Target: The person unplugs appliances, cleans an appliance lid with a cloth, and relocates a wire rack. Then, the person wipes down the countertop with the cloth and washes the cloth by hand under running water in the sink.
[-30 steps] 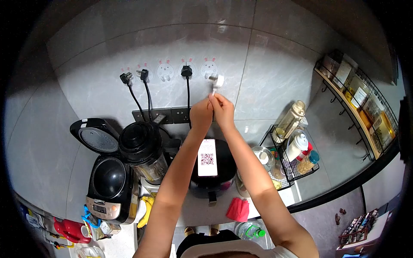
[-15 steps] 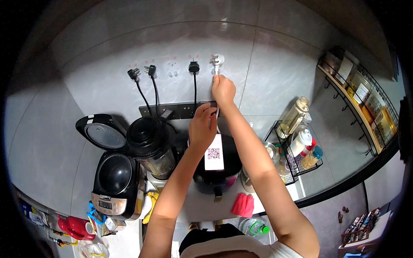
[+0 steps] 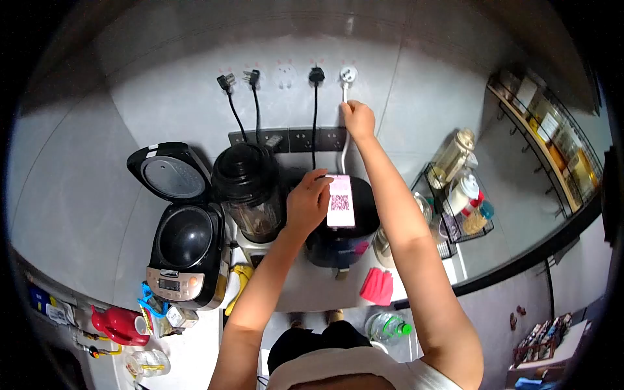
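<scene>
My right hand (image 3: pixel 359 119) is closed round a white power cord (image 3: pixel 344 155), a little below its white plug (image 3: pixel 348 74) at the wall. The plug sits at a small clear holder on the tiles, its pins facing outward. My left hand (image 3: pixel 309 200), its fingers slightly bent and apart, is beside the upper left of a phone (image 3: pixel 340 207) showing a QR code. Whether a fingertip touches the phone I cannot tell. Under the phone stands a dark, rounded appliance (image 3: pixel 341 247) with a front handle. Black plugs (image 3: pixel 316 75) hang in a row left of the white one.
A black socket strip (image 3: pixel 301 139) runs along the wall. To the left stand a blender (image 3: pixel 248 188) and a rice cooker (image 3: pixel 179 286) with its lid up. A pink cloth (image 3: pixel 377 286) lies at the counter's front edge. Bottles fill a wire rack (image 3: pixel 448 201) on the right.
My left hand has dropped from near the socket strip to beside the phone. The right hand still grips the cord. The whole view has shifted, with the counter items farther right.
</scene>
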